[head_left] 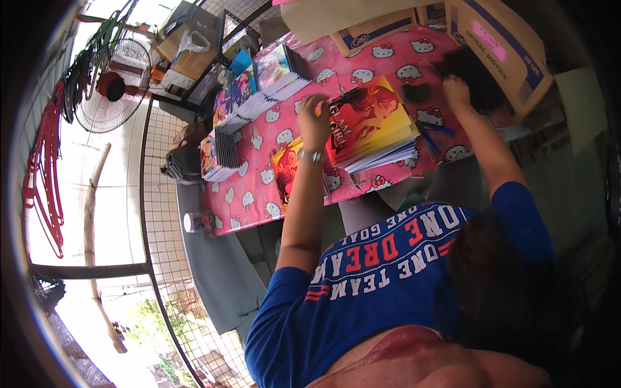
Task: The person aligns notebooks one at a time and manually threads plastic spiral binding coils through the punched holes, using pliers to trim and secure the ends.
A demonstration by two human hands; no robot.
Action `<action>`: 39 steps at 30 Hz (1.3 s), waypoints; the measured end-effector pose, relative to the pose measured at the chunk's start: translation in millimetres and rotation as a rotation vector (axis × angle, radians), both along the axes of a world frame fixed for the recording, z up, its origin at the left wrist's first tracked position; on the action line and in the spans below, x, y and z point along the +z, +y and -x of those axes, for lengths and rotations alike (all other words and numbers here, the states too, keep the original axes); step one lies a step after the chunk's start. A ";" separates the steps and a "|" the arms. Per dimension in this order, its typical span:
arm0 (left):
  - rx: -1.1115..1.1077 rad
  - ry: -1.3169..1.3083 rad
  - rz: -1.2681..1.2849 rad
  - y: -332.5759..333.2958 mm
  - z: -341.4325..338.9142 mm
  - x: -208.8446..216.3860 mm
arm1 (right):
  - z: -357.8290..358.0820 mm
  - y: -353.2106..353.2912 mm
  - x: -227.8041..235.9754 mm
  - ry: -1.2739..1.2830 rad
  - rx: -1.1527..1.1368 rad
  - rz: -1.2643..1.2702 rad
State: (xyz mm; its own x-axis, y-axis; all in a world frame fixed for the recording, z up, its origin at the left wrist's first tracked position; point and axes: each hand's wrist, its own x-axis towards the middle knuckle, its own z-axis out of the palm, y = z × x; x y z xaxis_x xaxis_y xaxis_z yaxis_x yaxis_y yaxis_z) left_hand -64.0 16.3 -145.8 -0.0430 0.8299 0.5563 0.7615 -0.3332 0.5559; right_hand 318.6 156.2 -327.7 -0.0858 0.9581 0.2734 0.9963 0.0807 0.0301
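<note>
My left hand [314, 121], with a metal watch band [310, 155] at the wrist, is at the left edge of a stack of notebooks [372, 123] with red and yellow illustrated covers. Its fingers are bent, with a gap to the thumb where a bit of orange-yellow shows. Partly behind my left forearm lies another red and yellow notebook [284, 171]. My right hand [457, 92] is closed over a black, ragged-edged patch [475, 77] beside a cardboard box; what its fingers hold, if anything, is hidden. Blue pens [436, 128] lie between the stack and my right forearm.
A pink patterned tablecloth [255, 184] covers the table. Fanned notebook stacks [262, 87] and a smaller stack [218, 155] stand at the left. Cardboard boxes [501, 55] stand at the far right. A white cup [192, 222] sits by the left edge, and a fan [113, 86] is beyond.
</note>
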 end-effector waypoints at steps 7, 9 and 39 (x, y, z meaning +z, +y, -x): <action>-0.140 0.157 0.462 71.8 -29.8 -34.1 | -3.4 -15.8 81.7 0.555 0.050 -0.042; -0.147 0.115 0.331 73.0 -24.3 -40.9 | -5.8 -10.1 96.3 0.668 0.162 -0.143; -0.115 0.369 -0.111 -22.4 -44.0 77.7 | 91.2 -106.8 222.6 1.055 0.979 -0.175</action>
